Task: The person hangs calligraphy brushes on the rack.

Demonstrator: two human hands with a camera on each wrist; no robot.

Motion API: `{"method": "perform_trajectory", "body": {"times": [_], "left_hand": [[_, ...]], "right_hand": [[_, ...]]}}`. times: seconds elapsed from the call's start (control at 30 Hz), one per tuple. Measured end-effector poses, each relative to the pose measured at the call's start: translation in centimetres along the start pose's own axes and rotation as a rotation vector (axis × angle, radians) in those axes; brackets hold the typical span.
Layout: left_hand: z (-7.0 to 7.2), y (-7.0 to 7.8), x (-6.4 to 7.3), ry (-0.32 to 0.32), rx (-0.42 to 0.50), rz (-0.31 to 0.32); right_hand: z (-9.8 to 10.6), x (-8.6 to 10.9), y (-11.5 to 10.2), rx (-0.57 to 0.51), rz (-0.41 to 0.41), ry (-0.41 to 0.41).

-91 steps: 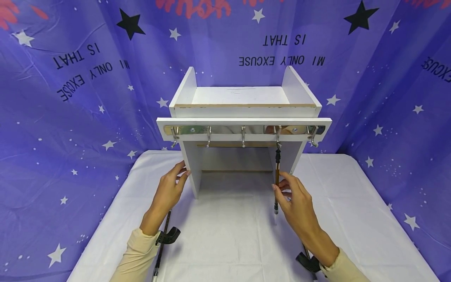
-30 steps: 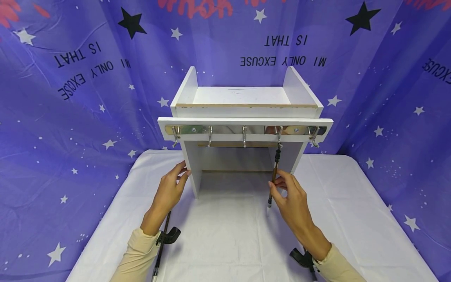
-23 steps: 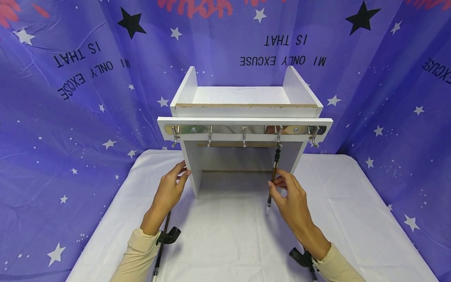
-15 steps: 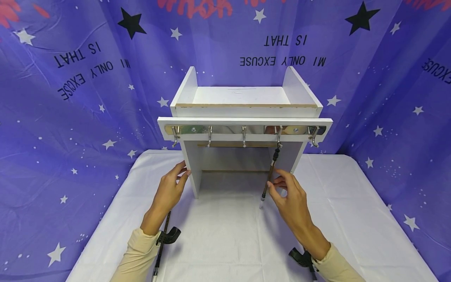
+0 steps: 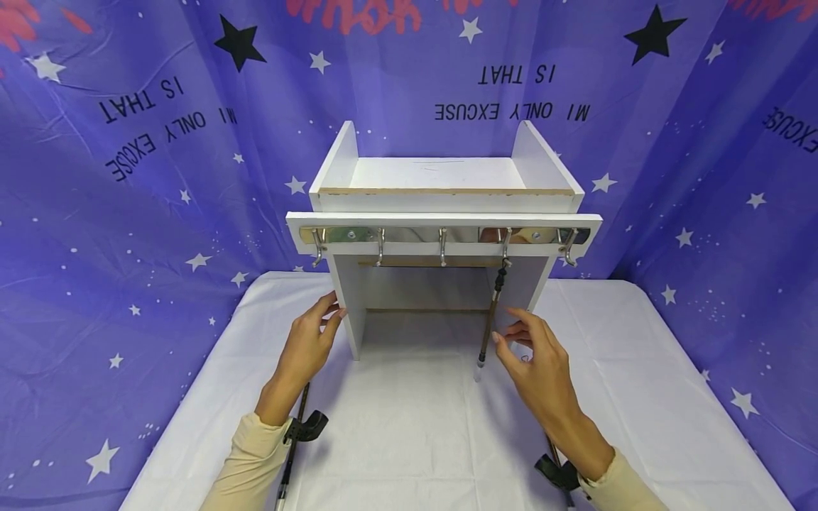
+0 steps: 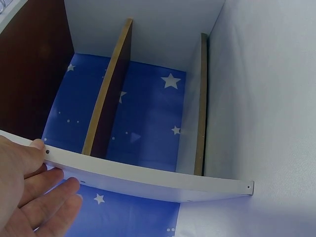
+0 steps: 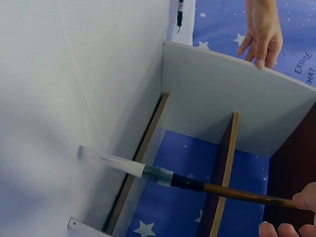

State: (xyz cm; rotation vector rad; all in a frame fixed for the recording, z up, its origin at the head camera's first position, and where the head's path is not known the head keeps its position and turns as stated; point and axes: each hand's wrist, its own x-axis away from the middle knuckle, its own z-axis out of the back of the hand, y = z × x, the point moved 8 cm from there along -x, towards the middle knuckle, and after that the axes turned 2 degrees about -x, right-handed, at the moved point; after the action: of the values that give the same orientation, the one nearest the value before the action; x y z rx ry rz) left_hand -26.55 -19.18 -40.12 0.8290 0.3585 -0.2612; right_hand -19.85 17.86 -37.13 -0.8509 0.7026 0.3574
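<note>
A calligraphy brush (image 5: 491, 316) with a brown handle and a clear cap over its tip hangs by its loop from the fourth hook (image 5: 506, 248) of the white rack (image 5: 441, 202). It slants down to the left. Right beside the handle is my right hand (image 5: 543, 369), thumb and fingers spread apart. In the right wrist view the thumb (image 7: 305, 197) overlaps the brush's upper handle, and the capped tip (image 7: 123, 164) points away. My left hand (image 5: 309, 341) rests on the rack's left side panel (image 5: 348, 312), thumb at the front edge and fingers along the outer side.
Several metal hooks line the rack's front board. Another brush (image 5: 289, 465) lies on the white cloth (image 5: 409, 440) by my left wrist, and a dark stick (image 5: 553, 451) shows beneath my right wrist. A purple star-printed curtain (image 5: 409, 85) stands behind.
My right hand held the hanging brush and swung its lower end leftward; now the fingers have parted and drawn back slightly right. The left hand has stayed on the side panel.
</note>
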Motion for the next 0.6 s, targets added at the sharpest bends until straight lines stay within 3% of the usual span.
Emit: {"method": "perform_trajectory", "body": {"times": [0.2, 0.6], "left_hand": [[0.0, -0.1, 0.0, 0.0, 0.0, 0.007], [0.0, 0.0, 0.0, -0.004, 0.001, -0.002]], "right_hand": [[0.7, 0.5, 0.1, 0.015, -0.011, -0.025], [2.7, 1.0, 1.4, 0.087, -0.042, 0.009]]}}
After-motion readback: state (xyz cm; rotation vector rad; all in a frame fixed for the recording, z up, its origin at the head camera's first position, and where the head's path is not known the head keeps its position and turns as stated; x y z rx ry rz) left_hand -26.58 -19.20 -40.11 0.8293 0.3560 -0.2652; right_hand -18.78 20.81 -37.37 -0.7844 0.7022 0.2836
